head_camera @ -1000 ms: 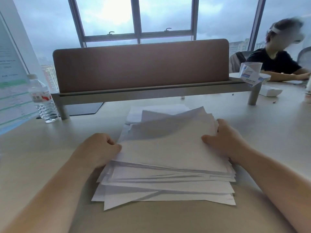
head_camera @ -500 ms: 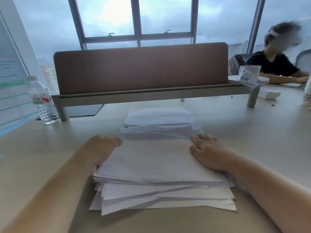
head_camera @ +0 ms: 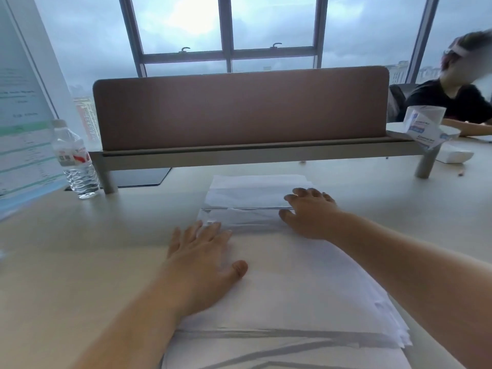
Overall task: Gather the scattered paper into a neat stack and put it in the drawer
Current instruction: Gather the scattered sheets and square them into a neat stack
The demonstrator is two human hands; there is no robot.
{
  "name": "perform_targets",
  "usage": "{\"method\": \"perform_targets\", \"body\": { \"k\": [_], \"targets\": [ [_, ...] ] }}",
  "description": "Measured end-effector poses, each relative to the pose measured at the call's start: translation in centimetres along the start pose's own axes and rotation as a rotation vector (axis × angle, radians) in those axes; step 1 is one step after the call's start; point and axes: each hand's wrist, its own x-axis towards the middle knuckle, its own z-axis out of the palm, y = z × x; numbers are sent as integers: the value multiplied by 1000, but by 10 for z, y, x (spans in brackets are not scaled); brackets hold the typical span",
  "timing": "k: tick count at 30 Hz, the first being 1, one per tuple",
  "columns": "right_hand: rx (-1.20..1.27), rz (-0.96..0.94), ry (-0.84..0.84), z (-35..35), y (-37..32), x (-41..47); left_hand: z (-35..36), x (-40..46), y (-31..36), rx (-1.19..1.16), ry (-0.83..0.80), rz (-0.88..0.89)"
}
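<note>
Paper stack [head_camera: 287, 283] on desk [head_camera: 80, 249], btwn divider [head_camera: 239, 113] & viewer; bottle [head_camera: 76, 161] far left.

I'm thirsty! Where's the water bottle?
In the head view, the water bottle stands far left on the desk, beside the divider's left leg.

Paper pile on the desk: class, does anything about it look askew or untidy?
Yes. The paper pile is not squared: at its near edge the lower sheets fan out at different angles, and the far sheets jut past the top sheet. Both the left hand and right hand lie flat on it.
</note>
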Motion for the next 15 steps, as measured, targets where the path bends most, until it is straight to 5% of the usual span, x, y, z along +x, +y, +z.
{"method": "perform_targets", "body": {
  "k": [3,6,9,15],
  "targets": [
    [33,-44,-51,9,-11,28,-7,-8,15,11,19,236],
    [106,-4,-137,13,-15,44,-6,-14,25,-151,-144,419],
    [117,-4,-194,8,-16,44,-2,-14,26,-176,-268,460],
    [65,-45,-233,-3,-11,34,5,-10,20,-168,-212,437]
  ]
}}
